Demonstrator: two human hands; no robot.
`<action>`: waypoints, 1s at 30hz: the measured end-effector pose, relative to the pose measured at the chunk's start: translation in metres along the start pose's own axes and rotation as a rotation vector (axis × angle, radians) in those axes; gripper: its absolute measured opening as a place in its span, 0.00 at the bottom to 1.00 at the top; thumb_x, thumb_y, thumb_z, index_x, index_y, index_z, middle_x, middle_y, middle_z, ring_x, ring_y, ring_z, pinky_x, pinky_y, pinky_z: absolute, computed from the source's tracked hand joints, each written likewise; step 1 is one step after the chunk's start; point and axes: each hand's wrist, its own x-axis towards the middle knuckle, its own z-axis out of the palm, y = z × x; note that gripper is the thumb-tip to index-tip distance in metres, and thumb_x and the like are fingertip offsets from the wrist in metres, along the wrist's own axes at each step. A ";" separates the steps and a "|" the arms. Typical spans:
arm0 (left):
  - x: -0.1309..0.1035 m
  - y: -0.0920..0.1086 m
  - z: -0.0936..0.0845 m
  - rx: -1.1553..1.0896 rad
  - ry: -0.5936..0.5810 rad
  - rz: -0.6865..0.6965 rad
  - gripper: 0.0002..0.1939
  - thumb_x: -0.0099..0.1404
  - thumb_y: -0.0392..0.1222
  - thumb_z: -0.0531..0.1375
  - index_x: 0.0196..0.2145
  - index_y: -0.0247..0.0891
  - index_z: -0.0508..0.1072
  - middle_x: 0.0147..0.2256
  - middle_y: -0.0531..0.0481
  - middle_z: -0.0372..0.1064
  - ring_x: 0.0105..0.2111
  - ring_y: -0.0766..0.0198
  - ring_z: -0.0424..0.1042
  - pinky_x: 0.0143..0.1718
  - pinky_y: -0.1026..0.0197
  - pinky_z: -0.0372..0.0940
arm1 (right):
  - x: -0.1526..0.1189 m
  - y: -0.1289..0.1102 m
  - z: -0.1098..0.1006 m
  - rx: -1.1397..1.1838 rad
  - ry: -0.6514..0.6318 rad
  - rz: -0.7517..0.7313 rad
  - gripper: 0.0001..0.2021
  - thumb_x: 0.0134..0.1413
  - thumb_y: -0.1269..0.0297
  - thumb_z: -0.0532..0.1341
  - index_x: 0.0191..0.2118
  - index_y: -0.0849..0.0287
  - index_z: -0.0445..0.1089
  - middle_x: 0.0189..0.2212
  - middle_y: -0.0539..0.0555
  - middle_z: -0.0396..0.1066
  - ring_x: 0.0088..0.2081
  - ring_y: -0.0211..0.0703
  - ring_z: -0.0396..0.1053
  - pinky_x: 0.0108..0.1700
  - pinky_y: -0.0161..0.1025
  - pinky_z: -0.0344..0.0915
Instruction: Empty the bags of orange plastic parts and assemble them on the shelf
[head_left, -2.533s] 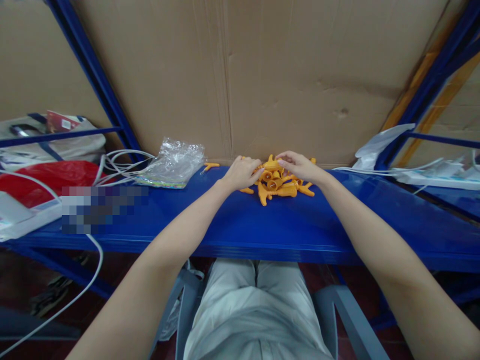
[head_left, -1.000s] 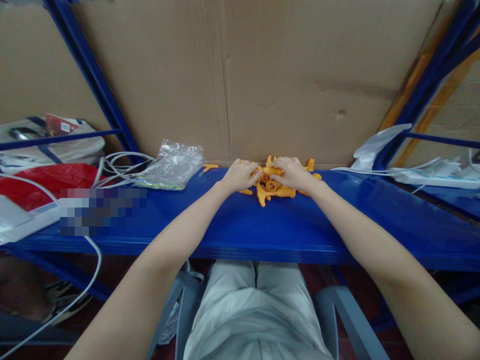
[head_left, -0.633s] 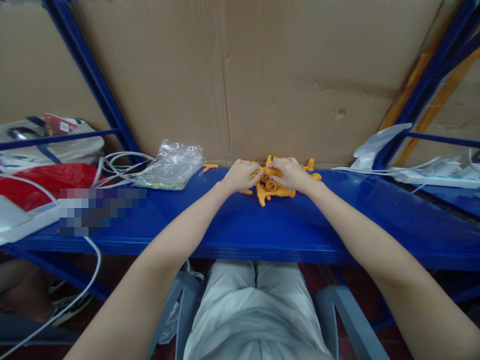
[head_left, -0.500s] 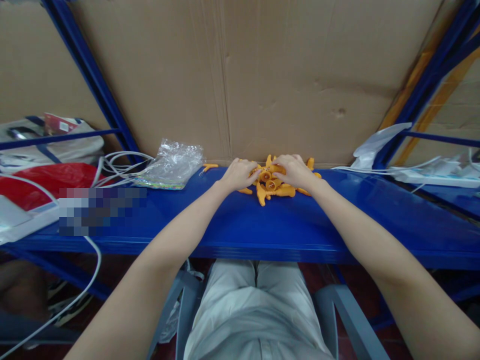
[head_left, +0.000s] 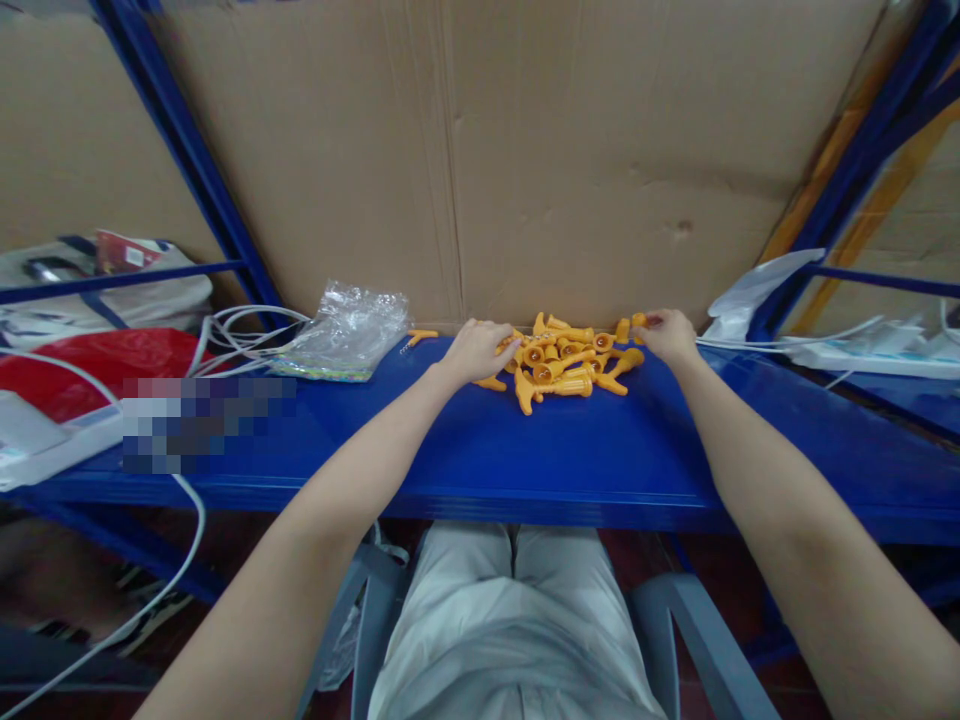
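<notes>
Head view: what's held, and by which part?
Left hand: apparently an orange corkscrew, by its handle. Right hand: at an orange piece; hold unclear.

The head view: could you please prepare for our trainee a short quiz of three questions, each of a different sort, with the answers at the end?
1. Short answer: Which is nearer to the clear bag on the table, the left hand or the right hand?
2. Multiple choice: What stands behind the orange pile?
a) a curtain
b) cardboard
c) a window
3. True or false: The right hand is at the left end of the orange pile.

Key:
1. The left hand.
2. b
3. False; it is at the right end.
</notes>
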 end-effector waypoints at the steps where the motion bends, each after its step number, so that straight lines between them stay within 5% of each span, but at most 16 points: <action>1: 0.000 0.000 0.000 0.001 0.000 0.003 0.19 0.73 0.46 0.48 0.41 0.34 0.76 0.40 0.38 0.79 0.43 0.51 0.77 0.45 0.52 0.63 | 0.001 0.006 0.000 0.030 -0.008 0.074 0.11 0.52 0.63 0.64 0.42 0.58 0.77 0.44 0.61 0.76 0.48 0.54 0.73 0.49 0.46 0.68; 5: 0.000 -0.001 0.002 0.009 0.002 0.013 0.19 0.72 0.46 0.47 0.42 0.34 0.76 0.40 0.38 0.79 0.43 0.50 0.77 0.44 0.51 0.64 | 0.003 0.021 0.002 0.106 -0.039 0.240 0.06 0.48 0.68 0.65 0.35 0.58 0.75 0.39 0.59 0.78 0.43 0.50 0.75 0.46 0.42 0.70; 12: 0.001 -0.002 0.003 0.014 -0.001 0.014 0.19 0.72 0.46 0.48 0.42 0.35 0.76 0.40 0.39 0.79 0.43 0.51 0.77 0.44 0.53 0.64 | 0.003 0.035 0.007 0.032 -0.028 0.256 0.06 0.44 0.71 0.65 0.27 0.55 0.67 0.33 0.58 0.76 0.43 0.52 0.75 0.46 0.44 0.71; 15: 0.000 -0.003 0.004 0.022 0.001 0.015 0.19 0.72 0.46 0.49 0.42 0.35 0.76 0.39 0.39 0.79 0.42 0.52 0.77 0.44 0.53 0.64 | 0.001 0.035 0.007 -0.004 -0.092 0.235 0.01 0.49 0.68 0.64 0.28 0.57 0.71 0.36 0.60 0.78 0.46 0.55 0.75 0.48 0.44 0.71; 21: 0.001 -0.009 0.008 -0.017 0.033 -0.017 0.15 0.70 0.47 0.54 0.45 0.37 0.75 0.41 0.41 0.79 0.44 0.53 0.76 0.45 0.54 0.64 | -0.003 0.039 0.012 -0.048 -0.328 0.139 0.11 0.58 0.68 0.59 0.40 0.58 0.80 0.48 0.58 0.79 0.54 0.54 0.74 0.56 0.43 0.69; 30: -0.003 -0.027 0.011 0.024 0.117 -0.199 0.10 0.67 0.40 0.57 0.40 0.41 0.79 0.46 0.42 0.74 0.50 0.50 0.69 0.57 0.43 0.57 | 0.008 0.051 0.027 -0.039 -0.380 0.101 0.19 0.62 0.69 0.54 0.53 0.56 0.78 0.57 0.55 0.75 0.59 0.49 0.71 0.62 0.42 0.64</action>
